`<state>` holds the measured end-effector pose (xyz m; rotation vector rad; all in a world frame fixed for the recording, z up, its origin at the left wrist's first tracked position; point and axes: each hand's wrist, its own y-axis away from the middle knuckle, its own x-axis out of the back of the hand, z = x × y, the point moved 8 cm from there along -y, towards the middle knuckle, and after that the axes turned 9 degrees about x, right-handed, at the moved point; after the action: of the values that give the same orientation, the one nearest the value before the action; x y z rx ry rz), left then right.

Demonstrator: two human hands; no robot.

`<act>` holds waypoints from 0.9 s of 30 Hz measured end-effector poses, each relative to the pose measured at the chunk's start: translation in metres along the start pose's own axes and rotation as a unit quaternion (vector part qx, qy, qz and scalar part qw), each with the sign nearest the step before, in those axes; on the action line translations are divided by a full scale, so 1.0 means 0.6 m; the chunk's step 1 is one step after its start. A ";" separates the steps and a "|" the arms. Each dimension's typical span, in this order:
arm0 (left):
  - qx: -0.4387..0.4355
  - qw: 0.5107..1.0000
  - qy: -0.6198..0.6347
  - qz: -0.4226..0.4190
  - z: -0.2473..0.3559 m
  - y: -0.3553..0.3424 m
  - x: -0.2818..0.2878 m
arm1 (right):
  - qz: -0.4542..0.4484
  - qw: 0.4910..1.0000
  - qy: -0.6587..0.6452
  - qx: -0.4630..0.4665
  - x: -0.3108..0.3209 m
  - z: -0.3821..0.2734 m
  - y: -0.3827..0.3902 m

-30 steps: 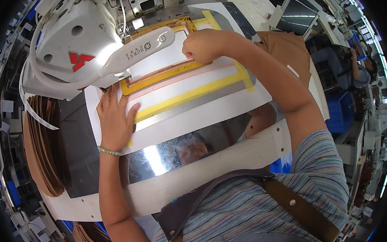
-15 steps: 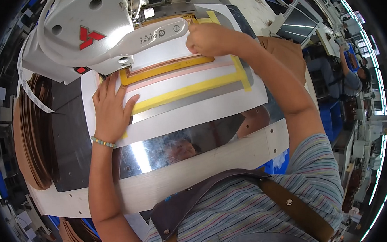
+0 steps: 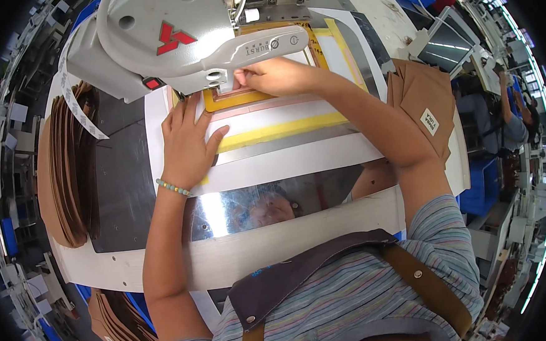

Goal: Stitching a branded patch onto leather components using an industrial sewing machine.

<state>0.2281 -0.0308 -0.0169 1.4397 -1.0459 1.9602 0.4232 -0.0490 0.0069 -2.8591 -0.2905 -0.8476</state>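
Nearest the person, the pale counter (image 3: 338,221) carries a polished metal plate (image 3: 342,184), and beyond it lies a white sheet (image 3: 273,166) crossed by yellow tape (image 3: 283,130). The left hand (image 3: 188,147) rests on the sheet, fingers spread, near the left corner of a yellow frame (image 3: 243,99) that lies over the sheet. The right hand (image 3: 280,79) reaches over the frame's near side, fingers bunched (whether they pinch anything, I cannot tell). Past it hang the grey lamp (image 3: 271,45) and the machine head (image 3: 146,41). The step in hand looks like smoothing or settling work inside the frame; the next move seems to call for keeping the sheet flat and fingers clear of the machine.
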 end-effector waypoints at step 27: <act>0.044 0.995 0.029 -0.089 -0.031 0.043 0.037 | 0.164 0.943 0.281 0.069 0.101 -0.041 0.257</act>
<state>0.1910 -0.0320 -0.0062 1.4593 -0.7854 1.9287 0.4950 -0.1950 0.0480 -2.3082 0.1837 -1.4327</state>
